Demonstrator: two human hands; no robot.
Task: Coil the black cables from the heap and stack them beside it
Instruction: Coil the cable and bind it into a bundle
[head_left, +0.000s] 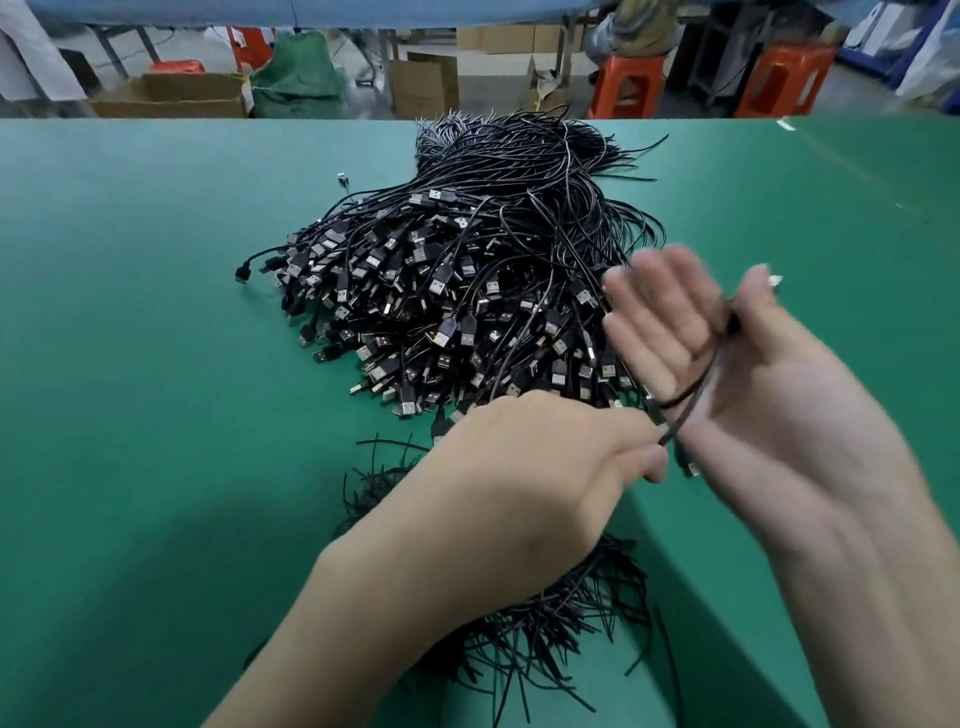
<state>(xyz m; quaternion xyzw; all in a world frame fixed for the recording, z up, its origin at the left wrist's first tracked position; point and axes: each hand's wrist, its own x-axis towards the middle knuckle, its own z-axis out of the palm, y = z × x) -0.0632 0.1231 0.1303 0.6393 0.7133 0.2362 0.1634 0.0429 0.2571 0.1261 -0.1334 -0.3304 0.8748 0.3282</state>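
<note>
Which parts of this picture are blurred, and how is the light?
Head view: the right hand is motion-blurred, most at its fingers, and the cable across it smears; the left hand and heap are fairly sharp; light is even, with a soft shadow on the table beside the left arm.

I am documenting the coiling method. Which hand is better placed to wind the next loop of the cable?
Probably left. The left hand pinches the cable at the heel of the right hand, which lies open, palm up, with the cable draped across its palm.
</note>
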